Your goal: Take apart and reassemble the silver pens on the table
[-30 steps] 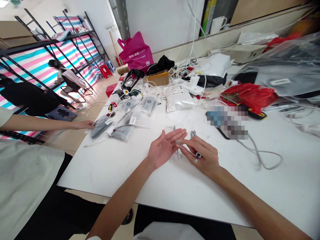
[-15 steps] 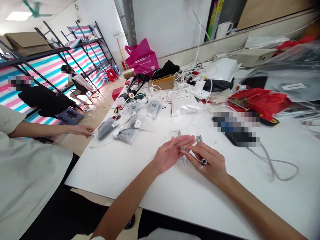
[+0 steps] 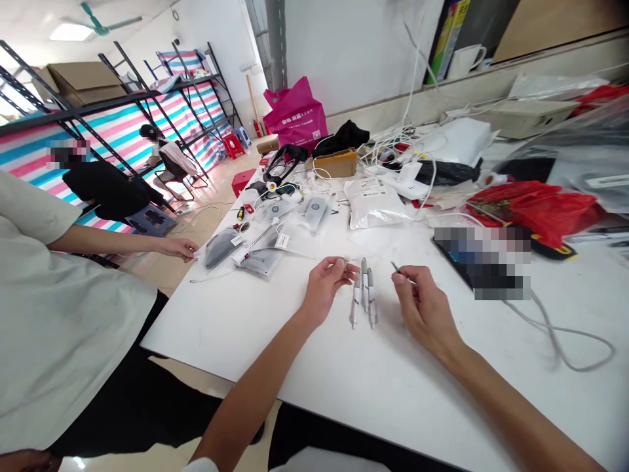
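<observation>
On the white table [image 3: 373,393] lie several slim silver pen-like tools [image 3: 362,300] side by side, between my hands. My left hand [image 3: 327,286] rests just left of them, fingers curled with the tips pinched on something small I cannot make out. My right hand [image 3: 425,308] is just right of them, closed around a thin silver pen-like tool [image 3: 396,268] whose tip pokes out above the fingers.
A co-worker in a pale shirt [image 3: 54,314] stands at left, one hand [image 3: 179,247] by grey pouches [image 3: 221,246]. Packets, white cables, a pink bag [image 3: 296,118], red plastic [image 3: 535,206] and a grey cable [image 3: 560,334] crowd the far half.
My hands, touching over the silver tools before, have drawn apart. The left fingers curled from flat. The right hand lifted away to the right with one tool.
</observation>
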Demonstrator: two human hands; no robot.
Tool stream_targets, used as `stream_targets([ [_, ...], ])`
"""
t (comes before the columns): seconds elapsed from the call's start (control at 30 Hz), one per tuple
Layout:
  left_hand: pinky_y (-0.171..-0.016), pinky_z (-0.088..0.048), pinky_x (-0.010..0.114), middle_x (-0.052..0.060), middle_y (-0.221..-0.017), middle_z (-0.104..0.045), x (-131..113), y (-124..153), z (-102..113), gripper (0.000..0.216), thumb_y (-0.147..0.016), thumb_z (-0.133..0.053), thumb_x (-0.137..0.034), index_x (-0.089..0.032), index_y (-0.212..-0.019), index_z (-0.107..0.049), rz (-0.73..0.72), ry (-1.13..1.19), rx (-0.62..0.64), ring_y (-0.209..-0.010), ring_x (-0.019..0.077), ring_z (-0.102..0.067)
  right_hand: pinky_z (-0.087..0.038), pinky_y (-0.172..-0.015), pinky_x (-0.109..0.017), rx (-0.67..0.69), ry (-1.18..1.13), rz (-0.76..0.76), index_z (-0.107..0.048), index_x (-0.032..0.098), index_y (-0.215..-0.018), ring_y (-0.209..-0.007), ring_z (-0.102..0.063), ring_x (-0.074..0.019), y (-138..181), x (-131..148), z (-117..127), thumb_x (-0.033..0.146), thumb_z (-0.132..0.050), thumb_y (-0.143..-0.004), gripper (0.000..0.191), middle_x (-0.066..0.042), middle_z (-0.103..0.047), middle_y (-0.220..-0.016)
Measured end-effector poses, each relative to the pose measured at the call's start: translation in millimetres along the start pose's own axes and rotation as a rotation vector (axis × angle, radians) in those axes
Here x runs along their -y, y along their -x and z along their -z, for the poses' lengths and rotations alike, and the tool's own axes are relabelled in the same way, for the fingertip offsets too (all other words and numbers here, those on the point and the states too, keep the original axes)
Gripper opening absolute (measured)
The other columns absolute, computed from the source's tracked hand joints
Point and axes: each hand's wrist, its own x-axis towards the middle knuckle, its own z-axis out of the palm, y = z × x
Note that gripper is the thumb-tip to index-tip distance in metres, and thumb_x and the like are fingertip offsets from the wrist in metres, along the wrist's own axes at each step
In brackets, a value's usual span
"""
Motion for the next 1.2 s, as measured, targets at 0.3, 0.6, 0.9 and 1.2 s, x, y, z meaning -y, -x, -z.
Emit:
stream_targets([
  [0.3, -0.075, -0.04, 0.028, -0.001, -0.083, -0.05, -9, 5, -4, 0.038, -0.096, -0.064, -0.046, -0.024, -0.127, -0.069, -0.176, -0.382, 0.096, -0.073, 0.0123, -0.045, -0.044, -0.06, -0.026, 0.07, 0.147, 0.254, -0.066, 0.021, -0.107, -0.064, -0.056, -0.0127, -7, -11, 2, 0.033, -0.048, -0.107, 0.021, -0.003, -0.067, -0.087],
  [0.6, -0.062, -0.028, 0.029, -0.003, -0.068, -0.046, -4, 7, -6, 0.032, -0.085, -0.077, -0.051, -0.02, -0.094, -0.078, -0.222, -0.563, 0.075, -0.065, 0.0119, -0.032, -0.037, -0.052, -0.023, 0.134, 0.248, 0.41, -0.069, 0.02, -0.111, -0.06, -0.055, -0.0092, -7, -13, 4, 0.03, -0.049, -0.108, 0.023, -0.003, -0.068, -0.087],
  [0.9, -0.062, -0.029, 0.028, -0.002, -0.069, -0.045, -7, 3, -3, 0.029, -0.084, -0.079, -0.049, -0.021, -0.093, -0.078, -0.21, -0.392, -0.018, -0.067, 0.0117, -0.033, -0.04, -0.055, -0.024, 0.061, 0.243, 0.371, -0.071, 0.02, -0.106, -0.061, -0.057, -0.0095, -11, -11, 9, 0.03, -0.054, -0.106, 0.02, -0.002, -0.068, -0.082],
  [1.2, -0.062, -0.03, 0.029, -0.001, -0.073, -0.055, -4, 8, -7, 0.029, -0.086, -0.077, -0.05, -0.021, -0.094, -0.079, -0.225, -0.519, 0.026, -0.067, 0.0124, -0.035, -0.038, -0.052, -0.024, 0.077, 0.237, 0.405, -0.072, 0.02, -0.106, -0.057, -0.055, -0.0085, -9, -10, 8, 0.029, -0.054, -0.105, 0.019, -0.001, -0.068, -0.081],
])
